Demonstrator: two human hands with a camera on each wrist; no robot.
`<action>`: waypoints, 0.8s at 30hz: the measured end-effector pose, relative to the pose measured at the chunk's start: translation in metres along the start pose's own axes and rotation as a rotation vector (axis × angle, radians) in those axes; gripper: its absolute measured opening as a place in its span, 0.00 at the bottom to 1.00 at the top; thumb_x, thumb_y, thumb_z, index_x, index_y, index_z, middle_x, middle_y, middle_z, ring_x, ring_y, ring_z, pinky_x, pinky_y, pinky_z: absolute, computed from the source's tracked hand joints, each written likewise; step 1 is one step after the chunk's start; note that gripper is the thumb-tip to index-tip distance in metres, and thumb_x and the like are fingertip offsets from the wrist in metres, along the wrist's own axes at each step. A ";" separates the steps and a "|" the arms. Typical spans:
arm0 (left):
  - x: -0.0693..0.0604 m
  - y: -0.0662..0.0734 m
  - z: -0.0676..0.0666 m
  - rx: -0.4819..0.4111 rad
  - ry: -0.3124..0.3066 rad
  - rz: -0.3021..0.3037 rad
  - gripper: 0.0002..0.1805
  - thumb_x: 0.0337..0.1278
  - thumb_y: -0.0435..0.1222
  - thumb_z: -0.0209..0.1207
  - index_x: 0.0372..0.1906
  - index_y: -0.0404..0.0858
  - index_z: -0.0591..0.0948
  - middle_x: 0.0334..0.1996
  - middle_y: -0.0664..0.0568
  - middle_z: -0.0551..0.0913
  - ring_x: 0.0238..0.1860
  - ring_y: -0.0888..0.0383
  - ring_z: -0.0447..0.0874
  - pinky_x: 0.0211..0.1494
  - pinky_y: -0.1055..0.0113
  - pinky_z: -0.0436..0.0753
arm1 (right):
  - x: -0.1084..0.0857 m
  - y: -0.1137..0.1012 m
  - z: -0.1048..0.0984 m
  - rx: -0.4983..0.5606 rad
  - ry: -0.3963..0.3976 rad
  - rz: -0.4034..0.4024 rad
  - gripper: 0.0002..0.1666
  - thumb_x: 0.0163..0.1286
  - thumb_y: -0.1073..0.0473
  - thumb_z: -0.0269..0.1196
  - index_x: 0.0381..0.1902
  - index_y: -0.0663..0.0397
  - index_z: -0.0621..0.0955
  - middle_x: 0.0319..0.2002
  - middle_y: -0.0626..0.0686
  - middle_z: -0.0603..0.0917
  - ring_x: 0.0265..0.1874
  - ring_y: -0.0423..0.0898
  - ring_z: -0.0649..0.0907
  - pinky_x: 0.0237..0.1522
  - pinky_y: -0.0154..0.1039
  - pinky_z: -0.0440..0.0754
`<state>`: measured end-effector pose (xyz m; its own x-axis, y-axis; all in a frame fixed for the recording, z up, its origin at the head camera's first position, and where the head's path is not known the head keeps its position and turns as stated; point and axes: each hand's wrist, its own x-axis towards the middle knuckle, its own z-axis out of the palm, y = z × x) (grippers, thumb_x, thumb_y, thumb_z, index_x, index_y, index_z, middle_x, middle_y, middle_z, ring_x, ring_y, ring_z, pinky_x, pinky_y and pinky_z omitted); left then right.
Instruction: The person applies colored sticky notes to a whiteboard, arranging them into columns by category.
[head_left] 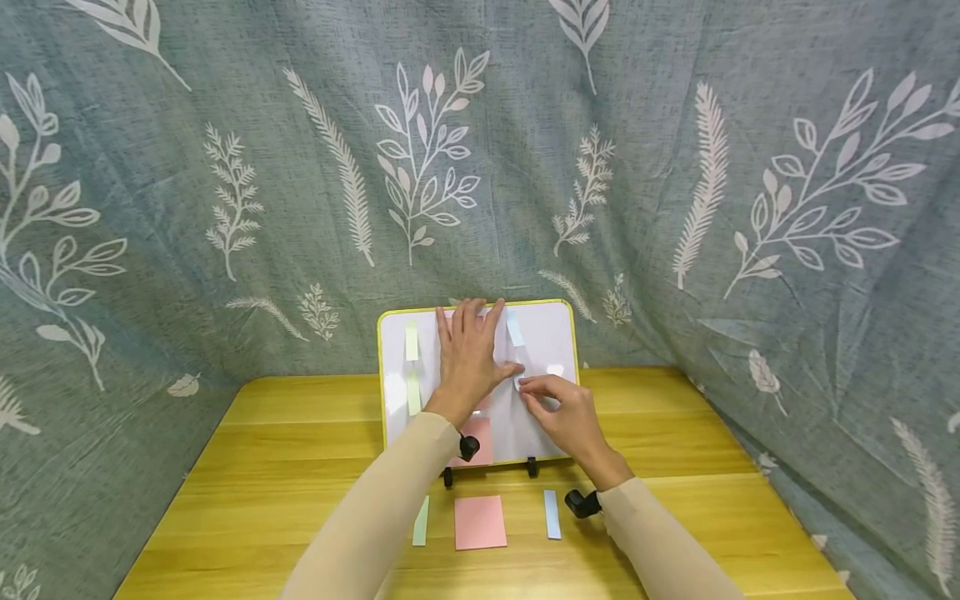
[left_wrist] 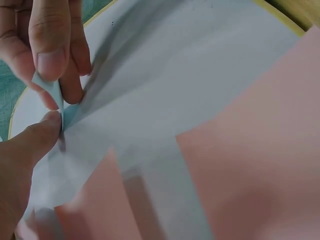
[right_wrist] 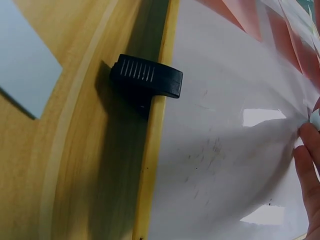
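A whiteboard point(head_left: 551, 333) with a yellow rim leans upright on the table. My left hand point(head_left: 468, 358) rests on it with fingers spread over its upper middle. Its thumb, in the left wrist view, touches the lower end of a small blue sticky note point(left_wrist: 50, 90). My right hand point(head_left: 566, 417) pinches that note against the board between thumb and fingers. Above it sticks another blue sticky note point(head_left: 514, 328). Pink sticky notes point(head_left: 480, 437) run down the middle, partly hidden by my left hand and arm. Two green sticky notes point(head_left: 412, 343) stick at the left.
On the table before the board lie a green pad point(head_left: 421, 521), a square pink pad point(head_left: 481, 523) and a narrow blue pad point(head_left: 552, 515). Black stand feet point(head_left: 532, 467) hold the board's lower edge. A patterned curtain point(head_left: 480, 167) hangs behind.
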<state>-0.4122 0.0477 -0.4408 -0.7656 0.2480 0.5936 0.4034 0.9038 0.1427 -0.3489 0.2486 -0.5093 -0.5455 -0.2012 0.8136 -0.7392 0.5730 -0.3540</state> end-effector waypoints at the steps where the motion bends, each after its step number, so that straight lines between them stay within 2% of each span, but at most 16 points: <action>1: 0.000 0.001 0.001 -0.008 0.008 -0.002 0.71 0.45 0.70 0.88 0.94 0.56 0.65 0.86 0.46 0.70 0.91 0.40 0.64 0.96 0.24 0.50 | 0.000 0.000 0.000 -0.012 0.001 -0.010 0.11 0.69 0.74 0.82 0.46 0.57 0.96 0.46 0.54 0.99 0.44 0.53 0.99 0.51 0.35 0.96; 7: 0.001 0.004 0.009 -0.044 0.050 -0.022 0.73 0.39 0.70 0.90 0.92 0.54 0.67 0.84 0.43 0.72 0.90 0.39 0.64 0.96 0.23 0.49 | 0.000 0.001 -0.001 -0.047 -0.016 -0.040 0.11 0.69 0.73 0.83 0.44 0.56 0.96 0.47 0.54 0.99 0.48 0.54 0.98 0.51 0.47 0.97; 11: 0.001 0.005 0.009 -0.044 0.067 -0.027 0.72 0.39 0.70 0.89 0.91 0.53 0.69 0.83 0.43 0.72 0.89 0.39 0.65 0.96 0.24 0.50 | 0.000 0.000 -0.001 -0.054 -0.015 -0.057 0.10 0.68 0.73 0.83 0.44 0.58 0.96 0.47 0.54 0.99 0.50 0.55 0.98 0.52 0.53 0.97; 15: 0.001 0.007 0.007 -0.055 0.051 -0.033 0.71 0.40 0.70 0.88 0.91 0.54 0.68 0.84 0.43 0.71 0.89 0.39 0.65 0.97 0.24 0.48 | -0.001 0.000 -0.001 -0.045 -0.006 -0.069 0.12 0.67 0.75 0.83 0.44 0.58 0.95 0.47 0.55 0.99 0.48 0.56 0.99 0.51 0.54 0.97; 18: 0.002 0.006 0.009 -0.094 0.047 -0.036 0.70 0.40 0.69 0.88 0.90 0.55 0.68 0.83 0.43 0.70 0.88 0.39 0.64 0.97 0.24 0.46 | -0.001 -0.001 -0.002 -0.040 -0.009 -0.068 0.12 0.67 0.75 0.83 0.44 0.58 0.95 0.48 0.55 0.99 0.48 0.56 0.99 0.51 0.55 0.97; 24: 0.002 0.009 0.002 -0.104 0.006 -0.070 0.67 0.44 0.68 0.87 0.90 0.56 0.69 0.84 0.44 0.70 0.89 0.40 0.63 0.98 0.27 0.42 | -0.001 -0.003 -0.003 -0.038 -0.016 -0.067 0.11 0.67 0.75 0.83 0.43 0.59 0.95 0.48 0.56 0.99 0.48 0.56 0.99 0.51 0.55 0.97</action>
<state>-0.4114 0.0575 -0.4398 -0.7909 0.1827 0.5841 0.3990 0.8777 0.2656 -0.3452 0.2494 -0.5083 -0.5015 -0.2530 0.8274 -0.7593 0.5870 -0.2808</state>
